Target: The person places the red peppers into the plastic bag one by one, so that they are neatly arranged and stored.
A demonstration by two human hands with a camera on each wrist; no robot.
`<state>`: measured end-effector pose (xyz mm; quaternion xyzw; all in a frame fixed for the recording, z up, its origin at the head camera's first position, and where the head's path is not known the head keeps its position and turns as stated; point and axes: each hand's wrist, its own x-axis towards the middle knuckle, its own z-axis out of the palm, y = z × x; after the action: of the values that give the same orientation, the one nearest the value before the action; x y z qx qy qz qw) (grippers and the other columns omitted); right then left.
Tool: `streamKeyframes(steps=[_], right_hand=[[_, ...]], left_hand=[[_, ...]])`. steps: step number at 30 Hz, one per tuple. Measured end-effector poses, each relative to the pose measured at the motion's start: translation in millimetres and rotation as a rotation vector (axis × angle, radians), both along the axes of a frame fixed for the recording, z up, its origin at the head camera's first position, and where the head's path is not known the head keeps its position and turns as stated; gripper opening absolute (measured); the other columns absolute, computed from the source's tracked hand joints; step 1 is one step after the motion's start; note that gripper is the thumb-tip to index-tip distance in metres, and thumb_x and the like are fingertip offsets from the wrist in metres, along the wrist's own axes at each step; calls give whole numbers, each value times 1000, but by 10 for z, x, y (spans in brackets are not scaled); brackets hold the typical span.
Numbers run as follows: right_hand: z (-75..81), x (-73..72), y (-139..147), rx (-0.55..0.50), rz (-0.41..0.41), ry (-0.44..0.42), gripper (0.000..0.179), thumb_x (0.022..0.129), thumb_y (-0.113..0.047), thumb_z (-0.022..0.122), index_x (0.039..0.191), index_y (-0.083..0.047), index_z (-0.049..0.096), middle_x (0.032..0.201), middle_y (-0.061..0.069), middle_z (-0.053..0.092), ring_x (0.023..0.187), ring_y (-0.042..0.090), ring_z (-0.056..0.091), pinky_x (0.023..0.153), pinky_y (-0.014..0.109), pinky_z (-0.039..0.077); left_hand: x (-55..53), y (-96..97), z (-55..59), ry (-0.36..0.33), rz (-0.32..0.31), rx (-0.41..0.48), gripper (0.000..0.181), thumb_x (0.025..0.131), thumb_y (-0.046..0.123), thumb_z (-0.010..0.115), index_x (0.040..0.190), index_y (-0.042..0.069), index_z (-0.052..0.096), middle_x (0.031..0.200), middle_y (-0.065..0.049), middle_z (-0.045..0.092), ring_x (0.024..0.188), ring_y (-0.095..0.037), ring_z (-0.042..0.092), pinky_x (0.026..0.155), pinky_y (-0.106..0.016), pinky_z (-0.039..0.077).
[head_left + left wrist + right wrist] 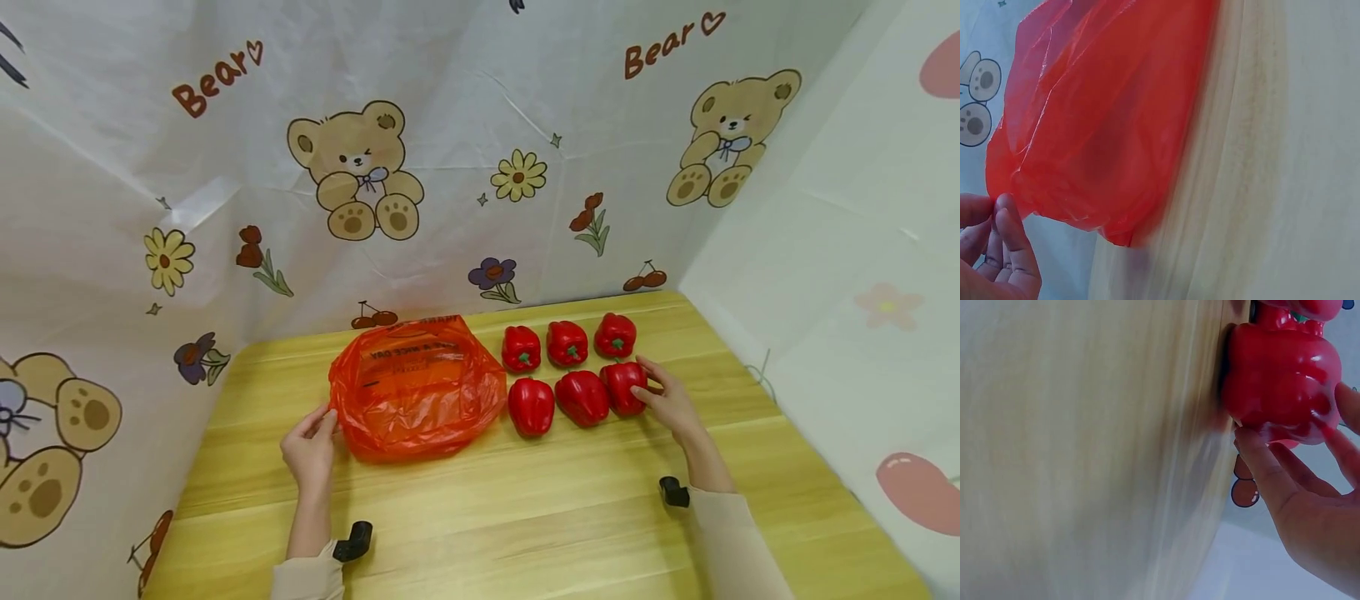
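A thin red plastic bag (408, 433) lies spread open on the table, dark print showing on its far part. At its left edge, my left hand (311, 442) pinches the film between thumb and fingertips; the left wrist view shows this pinch on the bag (1104, 137) close up. Right of the bag stand two rows of glossy red bell peppers. My right hand (667, 400) holds the front row's rightmost bell pepper (618, 386), thumb on the near side and fingers on the far side. In the right wrist view, fingertips touch this bell pepper (1285, 381).
The front row also has a bell pepper (531, 407) beside the bag and a middle bell pepper (581, 397). Behind them sit three more, one a bell pepper (615, 335) at the far right. A bear-print sheet (450, 83) hangs behind the wooden table (480, 533).
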<state>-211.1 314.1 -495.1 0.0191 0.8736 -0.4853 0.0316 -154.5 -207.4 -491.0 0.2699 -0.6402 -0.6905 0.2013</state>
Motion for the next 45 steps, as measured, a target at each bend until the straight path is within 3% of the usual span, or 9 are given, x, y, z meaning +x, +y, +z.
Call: streamKeyframes(steps=[4,12,18,22,27,32,35,41,45], right_hand=[[-37,-6,5,1,-20,7,60,100,-8,54,154,-6,29,151,33,31,136,48,36,105,48,47],[-18,33,-21,-18,-45,35,58,99,-8,56,152,-3,32,148,36,33,133,51,39,82,11,48],[30,75,-26,-83,-77,15,59,100,-8,54,153,-4,29,148,37,30,127,55,44,78,11,52],[116,118,-42,-100,-106,67,59,100,-9,54,153,-3,29,147,36,32,124,54,47,77,11,54],[285,173,-134,-107,-153,153,59,99,-12,57,152,-6,33,145,31,39,115,37,57,74,8,53],[491,222,-410,-158,-166,191,60,97,-12,60,152,-10,36,147,25,42,102,7,57,75,6,52],[576,216,-649,-232,-139,204,59,97,-8,60,151,-11,38,143,22,45,98,3,57,76,7,53],[637,97,-1216,-303,-45,192,57,95,-3,61,149,-12,42,140,21,48,111,30,57,78,10,53],[604,-21,-1646,-324,16,154,57,94,-3,63,147,-14,46,141,20,49,117,39,56,85,22,57]], left_hand=[[5,1,2,17,17,50,35,89,-1,68,120,-16,61,66,16,64,55,0,62,57,-16,58],[4,-3,-5,5,21,51,36,89,1,69,120,-16,61,65,16,64,55,0,62,57,-15,57],[0,-4,-24,5,18,46,35,89,1,69,119,-15,62,66,16,64,56,-1,63,58,-16,58],[0,-9,-28,-4,15,44,34,90,1,68,120,-15,62,67,15,64,56,-1,62,58,-15,58],[9,-13,-28,-10,5,36,34,90,1,67,119,-15,62,65,15,64,57,-2,63,58,-15,58],[19,-24,-34,4,4,47,34,89,-1,67,118,-17,61,63,16,64,56,-2,63,58,-16,58],[25,-33,-37,12,4,56,33,89,-2,67,117,-19,61,63,16,64,56,-2,62,57,-16,58],[28,-36,-55,7,5,51,32,89,-2,66,117,-18,61,65,16,64,56,-2,62,57,-15,57],[38,-28,-60,-7,2,47,33,90,-1,67,117,-18,61,66,15,64,56,-1,61,57,-15,57]])
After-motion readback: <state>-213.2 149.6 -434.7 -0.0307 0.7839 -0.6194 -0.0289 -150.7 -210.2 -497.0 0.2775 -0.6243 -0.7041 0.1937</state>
